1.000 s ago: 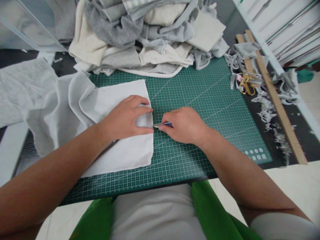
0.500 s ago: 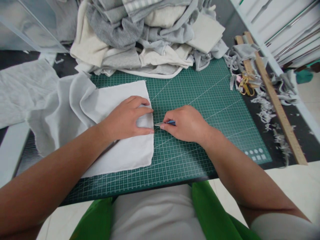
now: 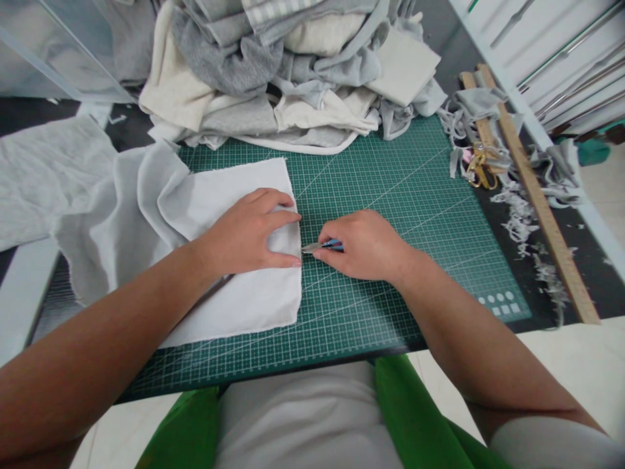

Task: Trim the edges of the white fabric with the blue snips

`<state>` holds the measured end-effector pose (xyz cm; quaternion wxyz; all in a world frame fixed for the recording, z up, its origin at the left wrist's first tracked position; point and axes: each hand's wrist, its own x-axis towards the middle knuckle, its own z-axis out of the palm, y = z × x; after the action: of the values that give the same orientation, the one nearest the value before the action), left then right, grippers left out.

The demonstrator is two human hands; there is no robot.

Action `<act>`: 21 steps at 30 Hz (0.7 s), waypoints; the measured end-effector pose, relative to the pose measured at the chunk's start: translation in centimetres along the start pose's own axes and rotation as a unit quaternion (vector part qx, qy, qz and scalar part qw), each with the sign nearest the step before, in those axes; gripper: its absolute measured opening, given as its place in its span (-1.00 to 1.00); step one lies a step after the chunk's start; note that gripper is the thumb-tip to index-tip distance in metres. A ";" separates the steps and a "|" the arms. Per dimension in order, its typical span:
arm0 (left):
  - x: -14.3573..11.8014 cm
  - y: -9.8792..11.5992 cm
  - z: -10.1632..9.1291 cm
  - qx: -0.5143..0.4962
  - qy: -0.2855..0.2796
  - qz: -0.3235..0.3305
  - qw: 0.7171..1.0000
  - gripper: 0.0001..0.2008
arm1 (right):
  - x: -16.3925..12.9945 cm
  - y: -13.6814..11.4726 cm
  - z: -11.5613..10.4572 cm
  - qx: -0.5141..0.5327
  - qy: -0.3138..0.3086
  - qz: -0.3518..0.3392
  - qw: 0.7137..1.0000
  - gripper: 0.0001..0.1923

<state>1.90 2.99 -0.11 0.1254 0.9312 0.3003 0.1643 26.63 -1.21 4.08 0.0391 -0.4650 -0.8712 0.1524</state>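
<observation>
My left hand [image 3: 249, 231] lies flat on a white piece of fabric [image 3: 258, 296], thumb and fingers spread, their tips at its right edge. A grey part of the cloth [image 3: 131, 208] is bunched up to the left of that hand. In a pinch grip, my right hand [image 3: 366, 244] holds small thread snips [image 3: 311, 248] with pointed metal blades and a bluish handle. The blade tips meet the fabric's right edge, between my left thumb and fingers. My right palm hides most of the handle.
A green cutting mat [image 3: 361, 312] lies beneath the fabric. Behind it rises a heap of grey and cream cloth [image 3: 293, 71]. To the right are gold-handled scissors [image 3: 482, 172], a long wooden ruler [image 3: 547, 215] and thread scraps [image 3: 518, 221]. Pale cloth [image 3: 49, 172] lies at left.
The snips have turned slightly, and more of their blades shows at the fabric edge. My right hand has shifted slightly downward in view. My left hand stays on the fabric.
</observation>
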 end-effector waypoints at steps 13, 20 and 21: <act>0.0 0.0 0.1 0.003 0.007 0.003 1.000 -0.26 | 0.0 0.0 0.2 -0.005 -0.004 -0.007 1.000 -0.76; 0.0 0.0 0.1 -0.009 0.005 -0.007 1.000 -0.27 | 0.1 -0.1 0.1 -0.011 -0.011 -0.003 1.000 -0.75; 0.0 0.1 0.1 -0.010 0.005 -0.006 1.000 -0.27 | 0.1 -0.2 0.1 -0.014 -0.010 -0.004 1.000 -0.75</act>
<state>1.98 2.96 -0.13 0.1345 0.9271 0.3048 0.1714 26.38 -1.22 4.03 0.0244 -0.4601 -0.8756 0.1448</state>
